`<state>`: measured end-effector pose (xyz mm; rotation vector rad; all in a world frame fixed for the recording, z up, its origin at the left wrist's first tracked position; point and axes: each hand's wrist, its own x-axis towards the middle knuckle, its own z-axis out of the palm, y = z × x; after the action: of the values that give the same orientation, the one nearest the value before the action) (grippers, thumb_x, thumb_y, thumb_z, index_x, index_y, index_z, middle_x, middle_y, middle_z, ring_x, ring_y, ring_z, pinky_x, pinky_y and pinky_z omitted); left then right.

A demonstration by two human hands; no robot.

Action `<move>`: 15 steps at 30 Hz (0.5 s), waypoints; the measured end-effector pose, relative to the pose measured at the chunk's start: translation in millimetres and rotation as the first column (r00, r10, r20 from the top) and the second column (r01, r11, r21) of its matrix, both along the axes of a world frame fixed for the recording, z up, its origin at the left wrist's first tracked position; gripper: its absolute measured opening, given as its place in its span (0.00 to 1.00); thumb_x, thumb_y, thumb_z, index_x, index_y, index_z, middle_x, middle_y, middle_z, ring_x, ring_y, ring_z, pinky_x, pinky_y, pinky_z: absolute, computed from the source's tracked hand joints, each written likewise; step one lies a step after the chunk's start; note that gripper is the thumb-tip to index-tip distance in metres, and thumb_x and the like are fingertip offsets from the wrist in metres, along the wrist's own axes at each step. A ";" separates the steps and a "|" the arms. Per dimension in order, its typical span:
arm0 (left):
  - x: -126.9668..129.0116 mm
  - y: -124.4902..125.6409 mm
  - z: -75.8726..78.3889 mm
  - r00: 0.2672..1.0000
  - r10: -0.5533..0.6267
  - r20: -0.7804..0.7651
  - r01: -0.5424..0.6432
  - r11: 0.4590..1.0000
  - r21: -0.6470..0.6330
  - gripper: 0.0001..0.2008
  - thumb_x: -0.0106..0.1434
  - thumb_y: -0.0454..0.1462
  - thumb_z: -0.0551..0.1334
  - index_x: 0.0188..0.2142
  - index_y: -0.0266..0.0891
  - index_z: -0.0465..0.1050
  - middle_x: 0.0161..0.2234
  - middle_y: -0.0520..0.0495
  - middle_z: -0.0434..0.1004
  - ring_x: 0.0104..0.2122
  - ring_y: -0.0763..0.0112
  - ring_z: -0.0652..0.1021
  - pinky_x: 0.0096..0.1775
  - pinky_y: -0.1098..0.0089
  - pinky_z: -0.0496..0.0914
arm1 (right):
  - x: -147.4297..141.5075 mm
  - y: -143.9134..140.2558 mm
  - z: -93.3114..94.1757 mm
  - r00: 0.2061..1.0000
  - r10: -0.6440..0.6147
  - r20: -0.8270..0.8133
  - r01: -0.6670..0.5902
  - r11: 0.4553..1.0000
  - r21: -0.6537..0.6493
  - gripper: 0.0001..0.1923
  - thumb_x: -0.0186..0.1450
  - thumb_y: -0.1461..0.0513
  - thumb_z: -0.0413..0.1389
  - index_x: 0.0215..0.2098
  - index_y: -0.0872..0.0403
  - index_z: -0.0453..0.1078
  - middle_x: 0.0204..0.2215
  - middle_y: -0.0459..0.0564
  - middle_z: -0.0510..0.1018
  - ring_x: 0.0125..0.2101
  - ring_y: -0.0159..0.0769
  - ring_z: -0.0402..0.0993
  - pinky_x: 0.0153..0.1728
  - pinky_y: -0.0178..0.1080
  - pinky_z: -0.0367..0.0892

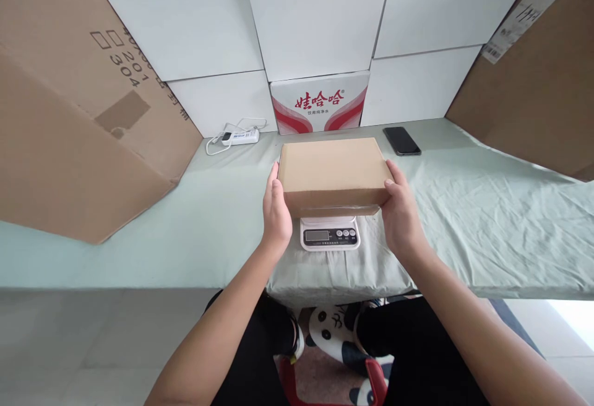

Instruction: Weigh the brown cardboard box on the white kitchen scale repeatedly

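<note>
Both hands, the left hand (277, 211) and the right hand (401, 211), are gripping the short ends of a closed cardboard box (335, 175), which is sitting over a white kitchen scale (330, 233) on the pale green cloth (487, 220), a black phone (401, 140) lying just behind it.

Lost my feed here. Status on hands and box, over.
Left hand and right hand grip the cardboard box by its ends. Box over the kitchen scale. Phone behind, apart.
</note>
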<state>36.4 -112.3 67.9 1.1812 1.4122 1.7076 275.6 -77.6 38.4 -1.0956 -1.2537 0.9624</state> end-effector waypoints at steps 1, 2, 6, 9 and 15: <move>-0.4 0.8 0.2 1.000 0.000 0.000 0.000 1.000 -0.001 0.35 0.80 0.59 0.49 0.77 0.48 0.65 0.81 0.46 0.61 0.81 0.56 0.60 0.81 0.53 0.54 | -0.5 0.0 -0.2 1.000 0.006 0.009 -0.006 1.000 0.006 0.33 0.76 0.42 0.51 0.77 0.29 0.59 0.81 0.35 0.61 0.82 0.53 0.53 0.83 0.65 0.53; -0.8 1.9 0.3 1.000 0.000 0.002 0.000 1.000 0.001 0.35 0.80 0.60 0.50 0.77 0.49 0.65 0.81 0.47 0.60 0.81 0.56 0.59 0.80 0.53 0.54 | -0.8 0.9 -1.0 1.000 0.009 0.020 -0.009 1.000 0.014 0.33 0.76 0.41 0.51 0.78 0.29 0.58 0.81 0.34 0.60 0.82 0.52 0.52 0.83 0.65 0.53; -2.7 11.1 0.7 1.000 -0.011 0.003 0.011 0.999 0.036 0.36 0.79 0.61 0.50 0.77 0.48 0.64 0.82 0.45 0.59 0.82 0.55 0.58 0.80 0.55 0.54 | -1.0 14.1 -5.7 0.999 0.015 0.047 -0.017 0.999 0.038 0.36 0.75 0.40 0.51 0.79 0.28 0.55 0.82 0.34 0.58 0.83 0.52 0.49 0.83 0.66 0.51; -5.3 25.8 2.0 1.000 -0.014 -0.002 0.015 0.997 0.072 0.36 0.79 0.61 0.51 0.77 0.48 0.64 0.81 0.47 0.60 0.82 0.56 0.57 0.81 0.56 0.53 | -4.2 31.0 -2.0 0.999 0.024 0.036 -0.025 0.999 0.036 0.39 0.73 0.39 0.53 0.79 0.31 0.54 0.82 0.37 0.57 0.83 0.53 0.50 0.82 0.66 0.52; -15.4 75.6 10.8 1.000 -0.016 0.005 0.015 0.989 0.150 0.35 0.79 0.59 0.52 0.76 0.45 0.65 0.81 0.45 0.60 0.82 0.58 0.57 0.80 0.58 0.53 | -18.1 75.6 24.6 0.998 0.053 -0.025 -0.052 0.997 0.065 0.43 0.68 0.39 0.55 0.78 0.38 0.55 0.81 0.44 0.59 0.82 0.51 0.54 0.81 0.60 0.55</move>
<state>21.0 -36.8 78.7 1.2624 1.2860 1.8314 257.6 -2.0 63.0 -1.0014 -1.2886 0.9668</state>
